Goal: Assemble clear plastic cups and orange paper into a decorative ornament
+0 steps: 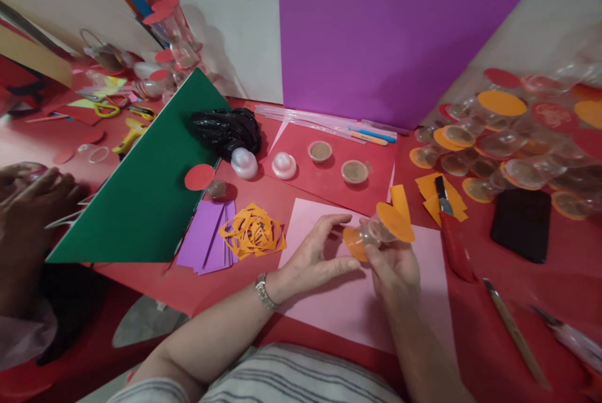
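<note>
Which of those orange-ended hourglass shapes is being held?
The orange-ended hourglass in the right hand, above the pink sheet; the others are in the pile at the right.

Pretty busy red table (562, 287)
Pink sheet (338, 315) and purple strips (200, 243) near the front edge, red sheet (301, 143) toward the back.

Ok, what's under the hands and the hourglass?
A pink paper sheet shows around and below the left hand, right hand and orange-ended hourglass. The part directly behind them is covered, so I can't see it.
</note>
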The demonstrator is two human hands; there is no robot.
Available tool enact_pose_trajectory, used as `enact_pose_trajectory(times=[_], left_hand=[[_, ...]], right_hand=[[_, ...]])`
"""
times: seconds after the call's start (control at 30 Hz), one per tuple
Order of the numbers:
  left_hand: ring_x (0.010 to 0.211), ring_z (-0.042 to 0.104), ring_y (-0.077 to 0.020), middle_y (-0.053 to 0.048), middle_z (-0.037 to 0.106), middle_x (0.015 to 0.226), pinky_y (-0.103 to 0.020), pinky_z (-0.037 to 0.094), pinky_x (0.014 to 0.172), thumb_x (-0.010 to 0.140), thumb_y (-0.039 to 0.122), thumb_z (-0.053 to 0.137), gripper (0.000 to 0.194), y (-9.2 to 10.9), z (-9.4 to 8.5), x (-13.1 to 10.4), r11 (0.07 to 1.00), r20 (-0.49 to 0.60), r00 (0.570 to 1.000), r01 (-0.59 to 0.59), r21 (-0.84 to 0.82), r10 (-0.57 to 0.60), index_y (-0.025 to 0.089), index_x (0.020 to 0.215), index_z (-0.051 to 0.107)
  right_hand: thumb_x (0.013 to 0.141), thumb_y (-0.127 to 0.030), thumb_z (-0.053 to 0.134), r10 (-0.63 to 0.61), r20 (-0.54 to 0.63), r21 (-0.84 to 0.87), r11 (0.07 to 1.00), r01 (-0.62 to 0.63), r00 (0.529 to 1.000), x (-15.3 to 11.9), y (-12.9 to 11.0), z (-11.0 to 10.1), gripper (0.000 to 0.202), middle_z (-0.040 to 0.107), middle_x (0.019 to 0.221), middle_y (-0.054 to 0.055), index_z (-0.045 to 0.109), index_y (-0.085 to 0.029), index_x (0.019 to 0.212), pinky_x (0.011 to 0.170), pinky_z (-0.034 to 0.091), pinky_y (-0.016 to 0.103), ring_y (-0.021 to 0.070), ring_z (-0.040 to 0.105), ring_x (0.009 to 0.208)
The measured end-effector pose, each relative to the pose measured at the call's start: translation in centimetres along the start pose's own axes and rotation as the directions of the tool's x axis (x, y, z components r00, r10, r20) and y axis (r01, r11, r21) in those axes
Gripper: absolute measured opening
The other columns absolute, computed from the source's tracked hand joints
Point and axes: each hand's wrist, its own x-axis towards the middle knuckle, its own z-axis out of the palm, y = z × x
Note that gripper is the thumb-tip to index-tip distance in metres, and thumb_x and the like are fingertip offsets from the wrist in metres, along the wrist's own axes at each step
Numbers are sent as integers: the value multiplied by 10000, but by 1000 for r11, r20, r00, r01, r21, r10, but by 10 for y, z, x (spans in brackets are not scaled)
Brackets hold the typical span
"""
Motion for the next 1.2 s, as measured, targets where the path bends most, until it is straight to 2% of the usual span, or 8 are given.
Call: enact_pose_trajectory(times=[0.2, 0.33, 0.5, 0.67, 0.83, 0.93, 1.03, 1.2], left_hand=[[1190, 563, -307, -134, 605, 1270, -481, 452, 1066, 729, 636, 811, 709, -5, 1, 3, 991, -118, 992, -21, 129, 37, 200, 1241, 584], [1035, 602, -270, -84, 647, 1069, -450, 496, 974, 699, 518, 864, 509, -7, 2, 5, 981, -246, 969, 69, 181, -22, 195, 1024, 644], [985, 661, -246, -80, 684, 1056, -417, 528, 932, 676, 462, 891, 476, 1, 1, 8, 990, -250, 963, 76, -121, -105, 179, 975, 652], [963, 685, -242, -81, 718, 1021, -401, 543, 926, 642, 502, 911, 521, 12, 1, 8, 967, -210, 966, 97, -235, -148, 176, 956, 654], [971, 683, -251, -98, 720, 1046, -408, 544, 922, 612, 511, 932, 589, 9, 3, 8, 943, -141, 975, 122, -309, -172, 168, 999, 650], [1044, 661, -262, -85, 678, 1118, -405, 549, 916, 606, 477, 946, 692, 2, 3, 8, 926, -128, 980, 97, -364, -153, 196, 1145, 616], [1137, 612, -257, -72, 600, 1233, -417, 536, 962, 585, 467, 960, 868, -4, 2, 8, 932, -197, 973, 41, -361, -120, 259, 1308, 527], [1245, 548, -278, -117, 537, 1378, -483, 452, 1094, 709, 433, 884, 804, -5, -2, 6, 997, -176, 984, -20, -75, 6, 252, 1381, 483]], right_hand=[[699, -320, 848, -140, 64, -373, 915, 154, 988, -2, 13, -7, 661, 699, 1276, 78, 610, -282, 1314, 1054, 527, 483, 315, 615, 1260], [762, -212, 745, -234, 204, -496, 813, 306, 951, -8, 9, -4, 652, 644, 1372, 66, 582, -314, 1385, 1153, 439, 517, 303, 555, 1337], [807, -217, 759, -236, 167, -299, 913, 278, 957, -11, 7, 0, 692, 502, 1532, 79, 514, -325, 1445, 1169, 429, 487, 269, 485, 1410], [782, -300, 802, -26, 200, -32, 999, 33, 979, -9, -2, 4, 693, 558, 1494, 72, 524, -344, 1415, 1079, 516, 445, 262, 562, 1349], [798, -353, 783, 148, 259, -16, 989, -149, 954, -10, -13, 7, 583, 648, 1388, 66, 585, -316, 1345, 1053, 530, 467, 272, 616, 1285], [809, -335, 773, 120, 181, -21, 993, -118, 976, -7, -11, 3, 538, 637, 1394, 59, 608, -316, 1321, 1055, 524, 457, 262, 634, 1248], [763, -321, 811, 37, 76, -36, 999, -34, 996, -1, -2, -3, 564, 650, 1363, 52, 632, -322, 1298, 1055, 522, 445, 252, 639, 1221], [813, -310, 776, -25, 37, -98, 995, 28, 999, -5, -2, -2, 511, 629, 1394, 50, 638, -327, 1304, 1082, 498, 430, 227, 626, 1226]])
